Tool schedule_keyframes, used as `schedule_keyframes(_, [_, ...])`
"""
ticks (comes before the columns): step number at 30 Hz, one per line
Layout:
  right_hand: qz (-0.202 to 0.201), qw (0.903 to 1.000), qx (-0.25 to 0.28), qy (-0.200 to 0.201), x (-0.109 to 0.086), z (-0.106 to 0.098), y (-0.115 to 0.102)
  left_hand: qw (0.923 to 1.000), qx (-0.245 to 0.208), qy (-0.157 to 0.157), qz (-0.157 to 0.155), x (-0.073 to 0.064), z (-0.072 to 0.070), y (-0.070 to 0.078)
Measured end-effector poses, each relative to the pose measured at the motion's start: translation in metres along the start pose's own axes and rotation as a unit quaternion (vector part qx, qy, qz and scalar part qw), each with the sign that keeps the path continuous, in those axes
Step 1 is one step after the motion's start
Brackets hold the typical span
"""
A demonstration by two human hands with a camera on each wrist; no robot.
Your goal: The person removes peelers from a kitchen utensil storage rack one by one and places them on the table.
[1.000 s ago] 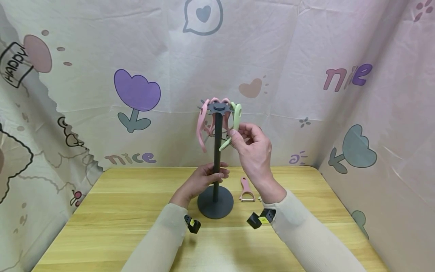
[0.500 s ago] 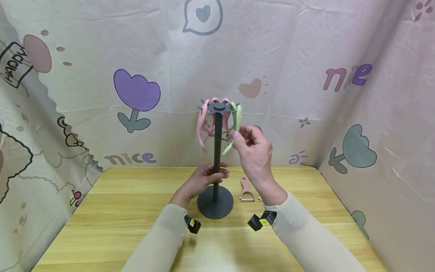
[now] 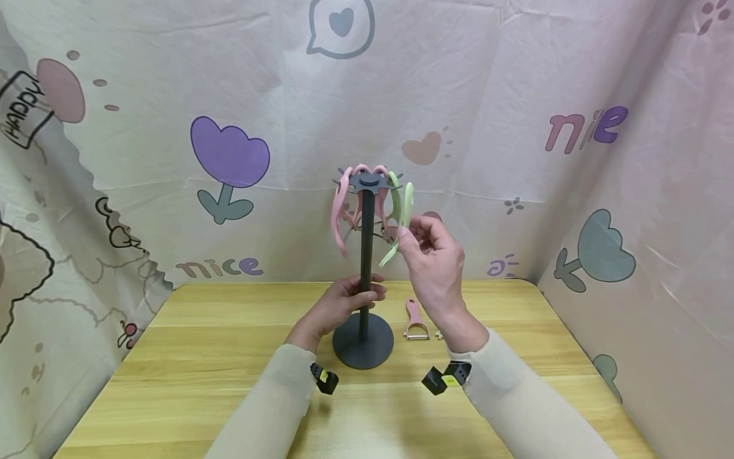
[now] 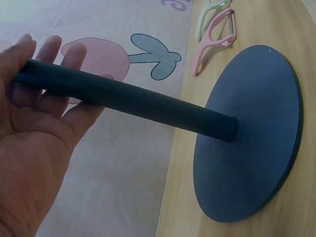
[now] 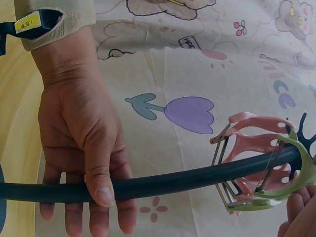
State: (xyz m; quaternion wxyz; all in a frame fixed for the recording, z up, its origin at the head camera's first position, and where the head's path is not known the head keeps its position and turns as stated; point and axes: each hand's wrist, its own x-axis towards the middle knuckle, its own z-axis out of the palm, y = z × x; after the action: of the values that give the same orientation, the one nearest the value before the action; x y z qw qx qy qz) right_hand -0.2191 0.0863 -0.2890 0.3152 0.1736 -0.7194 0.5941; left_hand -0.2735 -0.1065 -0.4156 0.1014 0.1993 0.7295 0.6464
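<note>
A dark grey stand (image 3: 367, 255) with a round base stands upright on the table, several pink peelers (image 3: 339, 210) hanging from the hooks of its top. One green peeler (image 3: 395, 203) hangs at the right of that ring. My left hand (image 3: 338, 303) holds the post low down, thumb in front and fingers behind, as the right wrist view shows. My right hand (image 3: 438, 264) pinches a second green peeler (image 3: 408, 205) between thumb and fingers, its handle end up, just right of the hooks. In the right wrist view this peeler (image 5: 297, 181) overlaps the post.
A pink peeler (image 3: 413, 312) lies on the wooden table (image 3: 229, 357) right of the base. Beside it is another green peeler (image 4: 205, 15), mostly behind my right wrist in the head view. Printed cloth (image 3: 321, 115) hangs behind and on both sides.
The green peeler in my right hand has come away from the stand's top, moving right and slightly down with the hand. My left hand stays on the post.
</note>
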Motion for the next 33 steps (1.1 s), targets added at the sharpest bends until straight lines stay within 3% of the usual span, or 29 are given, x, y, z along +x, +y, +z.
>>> schedule_keyframes(33, [0.012, 0.9990, -0.038, 0.023, -0.018, -0.014, 0.032, 0.9999, -0.009, -0.008, 0.000, 0.001, -0.002, 0.000])
